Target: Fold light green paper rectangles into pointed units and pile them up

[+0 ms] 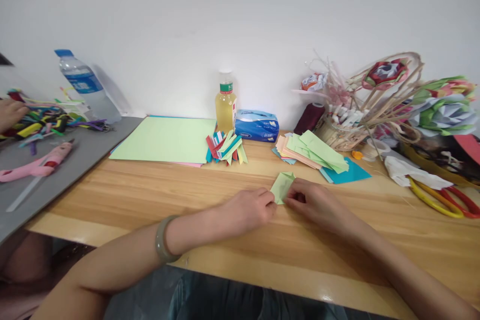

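Observation:
A small piece of light green paper (282,187), with folds along its top, is between my two hands at the middle of the wooden table. My left hand (252,208) has its fingers closed at the paper's lower left edge; a bangle circles that wrist. Pinching the right edge is my right hand (313,201), its fingertips partly hidden behind the knuckles. Just beyond lies a fanned stack of green and peach paper slips (313,151), partly over a blue sheet (349,172). Folded colored strips (226,147) sit in a pile farther left.
Along the wall stand a drink bottle (225,105) and a blue tissue pack (257,126). Large green sheets (165,139) lie left. Scissors (442,197), a tub of sticks (343,132) and paper flowers (444,110) crowd the right. A pink glue gun (41,166) and another person's hand (12,112) are far left.

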Available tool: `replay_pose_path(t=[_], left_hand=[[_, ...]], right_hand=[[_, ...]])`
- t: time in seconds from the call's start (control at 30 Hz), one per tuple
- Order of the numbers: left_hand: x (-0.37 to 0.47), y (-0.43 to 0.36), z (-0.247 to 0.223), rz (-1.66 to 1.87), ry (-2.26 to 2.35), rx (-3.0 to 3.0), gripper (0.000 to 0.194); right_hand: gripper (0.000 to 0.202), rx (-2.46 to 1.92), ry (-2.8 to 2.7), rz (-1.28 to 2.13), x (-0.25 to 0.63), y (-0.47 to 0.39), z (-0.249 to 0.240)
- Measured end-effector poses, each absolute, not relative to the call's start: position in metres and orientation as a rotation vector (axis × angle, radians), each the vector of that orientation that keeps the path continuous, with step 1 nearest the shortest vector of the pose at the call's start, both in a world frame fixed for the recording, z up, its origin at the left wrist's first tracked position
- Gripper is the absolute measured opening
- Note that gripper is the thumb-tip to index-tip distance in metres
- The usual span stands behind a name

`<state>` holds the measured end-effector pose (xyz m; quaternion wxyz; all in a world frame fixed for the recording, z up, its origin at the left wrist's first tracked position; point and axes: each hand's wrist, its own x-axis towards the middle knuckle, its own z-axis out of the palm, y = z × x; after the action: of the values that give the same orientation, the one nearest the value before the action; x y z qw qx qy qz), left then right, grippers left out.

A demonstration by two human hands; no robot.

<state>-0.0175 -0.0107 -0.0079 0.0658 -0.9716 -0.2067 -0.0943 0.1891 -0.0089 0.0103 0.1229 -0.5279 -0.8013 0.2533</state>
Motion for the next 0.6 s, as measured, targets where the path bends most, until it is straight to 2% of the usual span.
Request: replay_pose_path(t=[0.2, 0.6], left_hand=[[-0.014, -0.011, -0.017, -0.352, -0.66, -2.933, 0.016], [-0.013, -0.011, -0.021, -0.431, -1.131, -3.26, 0.018]], right_hand=[[0.013, -1.53, -2.358, 0.747, 0.188, -0.008, 0.009], [0.007, -1.532, -2.36, 0.499, 0.203, -0.015, -0.002]])
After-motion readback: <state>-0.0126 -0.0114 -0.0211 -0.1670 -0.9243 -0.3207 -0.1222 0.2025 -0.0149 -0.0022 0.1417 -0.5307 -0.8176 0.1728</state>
